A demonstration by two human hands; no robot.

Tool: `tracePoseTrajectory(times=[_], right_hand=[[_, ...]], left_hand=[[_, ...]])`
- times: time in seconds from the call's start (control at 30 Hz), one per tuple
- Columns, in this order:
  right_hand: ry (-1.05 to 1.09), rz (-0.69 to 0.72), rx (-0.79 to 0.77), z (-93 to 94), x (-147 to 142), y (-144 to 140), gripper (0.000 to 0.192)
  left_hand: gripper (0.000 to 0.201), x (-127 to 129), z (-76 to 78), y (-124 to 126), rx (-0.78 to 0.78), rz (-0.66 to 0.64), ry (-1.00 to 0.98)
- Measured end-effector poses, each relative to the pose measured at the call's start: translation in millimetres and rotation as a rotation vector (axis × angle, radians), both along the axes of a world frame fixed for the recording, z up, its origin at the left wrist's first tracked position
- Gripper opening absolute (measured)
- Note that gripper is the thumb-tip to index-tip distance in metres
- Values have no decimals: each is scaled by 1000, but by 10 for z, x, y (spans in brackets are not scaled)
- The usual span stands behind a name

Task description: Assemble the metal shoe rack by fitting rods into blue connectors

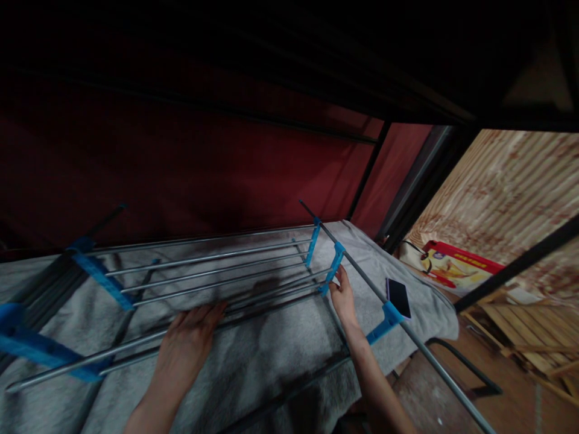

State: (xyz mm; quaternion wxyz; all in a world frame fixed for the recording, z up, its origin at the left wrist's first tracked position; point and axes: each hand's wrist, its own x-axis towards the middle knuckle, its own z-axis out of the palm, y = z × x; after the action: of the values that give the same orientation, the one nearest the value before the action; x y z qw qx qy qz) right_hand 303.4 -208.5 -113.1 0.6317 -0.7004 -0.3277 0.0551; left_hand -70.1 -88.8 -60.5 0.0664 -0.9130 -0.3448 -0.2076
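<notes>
A metal rack (212, 259) of thin steel rods and blue plastic connectors lies on a grey blanket (271, 355). My left hand (190, 337) rests flat, palm down, on the rods near the rack's middle, fingers spread. My right hand (342, 296) reaches to the rack's right end and pinches a blue connector (332, 271) where the rods meet a long side pole (362, 271). Another blue connector (384, 322) sits on that pole just beside my right forearm.
A dark phone (398, 297) lies on the blanket by the pole. Dark red fabric (203, 163) forms the wall behind, under a black frame. At right are a wooden-look floor, a red printed bag (452, 268) and wooden slats (525, 325).
</notes>
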Motion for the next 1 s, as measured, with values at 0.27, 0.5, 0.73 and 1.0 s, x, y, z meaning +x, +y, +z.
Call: tracePoseTrajectory(times=[0.27,0.5,0.73,1.0], right_hand=[[-11,-22,-42,-7,4,13,72],[-21,-10,-46,56,-57,-17,71],[-5,-9,-26,51,-49,-5,74],[-17,4,-22,-18,-28,3,77]], left_hand=[[49,13,19,71,0,0,-5],[48,28,25,94,16,-12,-21],[47,29,-11,120,44,-30,-4],[52,50,61,94,-4,-5,34]])
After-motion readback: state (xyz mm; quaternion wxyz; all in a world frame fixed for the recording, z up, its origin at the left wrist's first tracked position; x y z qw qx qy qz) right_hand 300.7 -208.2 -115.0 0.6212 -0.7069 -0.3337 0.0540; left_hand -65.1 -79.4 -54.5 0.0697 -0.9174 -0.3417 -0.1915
